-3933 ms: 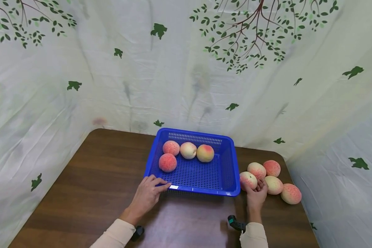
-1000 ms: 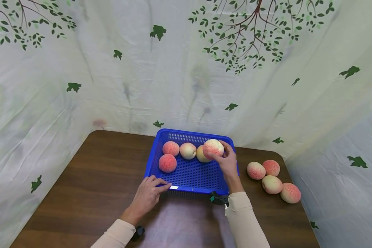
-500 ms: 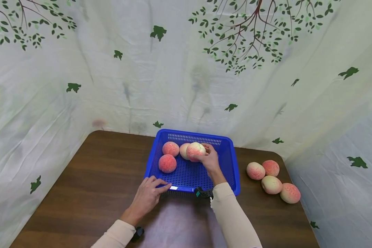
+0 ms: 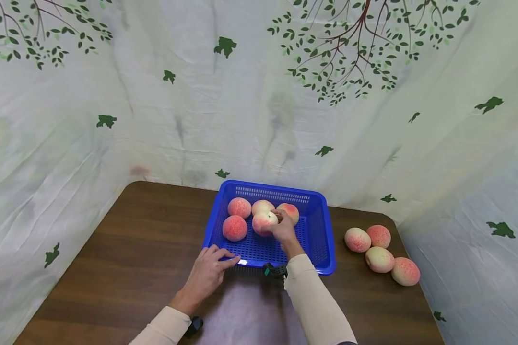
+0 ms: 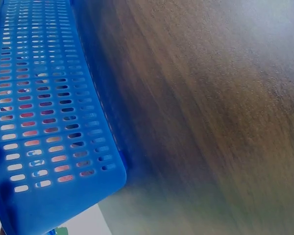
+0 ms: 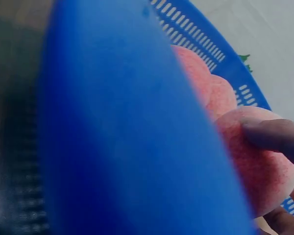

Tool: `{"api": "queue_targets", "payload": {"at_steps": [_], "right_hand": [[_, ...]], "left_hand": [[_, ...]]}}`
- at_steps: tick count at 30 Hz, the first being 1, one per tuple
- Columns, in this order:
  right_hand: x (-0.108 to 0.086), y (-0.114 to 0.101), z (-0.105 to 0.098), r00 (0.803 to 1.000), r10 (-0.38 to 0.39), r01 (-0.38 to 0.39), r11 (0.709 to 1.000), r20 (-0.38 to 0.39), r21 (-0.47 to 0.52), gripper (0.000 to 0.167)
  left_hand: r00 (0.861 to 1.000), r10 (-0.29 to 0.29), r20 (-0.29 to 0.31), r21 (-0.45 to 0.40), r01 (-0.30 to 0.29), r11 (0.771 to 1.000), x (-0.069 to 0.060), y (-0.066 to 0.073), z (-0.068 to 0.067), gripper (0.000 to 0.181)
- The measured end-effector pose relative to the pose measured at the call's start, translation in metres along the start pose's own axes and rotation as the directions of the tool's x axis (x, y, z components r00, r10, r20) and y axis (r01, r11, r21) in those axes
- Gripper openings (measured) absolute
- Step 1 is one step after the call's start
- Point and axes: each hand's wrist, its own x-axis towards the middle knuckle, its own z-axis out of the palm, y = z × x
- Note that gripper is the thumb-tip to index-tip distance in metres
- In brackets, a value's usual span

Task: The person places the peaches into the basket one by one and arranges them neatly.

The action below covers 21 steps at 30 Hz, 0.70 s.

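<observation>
Peach in hand [image 4: 264,224]: over the inside of the blue basket [image 4: 318,230], at the fingertips and left of the palm; whether its underside touches the basket floor, I cannot tell.
Right hand's grip [image 4: 286,231]: clamped on that peach, the thumb on one side and fingers on the other, as the right wrist view shows.
Left hand's grip [image 4: 209,268]: on the basket's near rim, toward the left corner; whether it pinches the rim or only rests there, I cannot tell.
Basket neighbours: two pink peaches [image 4: 235,228] at the left, a pale peach [image 4: 262,206] just behind the held one, and a yellow-red peach [image 4: 289,212] partly behind the right hand.
Desk [image 4: 134,249]: brown wood, bearing the basket and, to its right, a cluster of four peaches [image 4: 380,259].
Backdrop [image 4: 250,120]: pale cloth printed with green leaves and branches.
</observation>
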Motion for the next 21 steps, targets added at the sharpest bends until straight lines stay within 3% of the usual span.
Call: {"api": "queue_targets", "payload": {"at_steps": [8, 21], "right_hand": [[-0.003, 0.009, 0.005, 1.0, -0.012, 0.013, 1.0, 0.017, -0.025, 0.065], [-0.004, 0.013, 0.014, 0.999, -0.03, 0.026, 0.984, -0.021, -0.175, 0.068]], "left_hand": [[1.0, -0.021, -0.019, -0.013, 0.021, 1.0, -0.001, 0.002, 0.001, 0.037], [0.998, -0.028, -0.064, -0.036, 0.026, 0.999, -0.003, 0.003, 0.004, 0.042]]}}
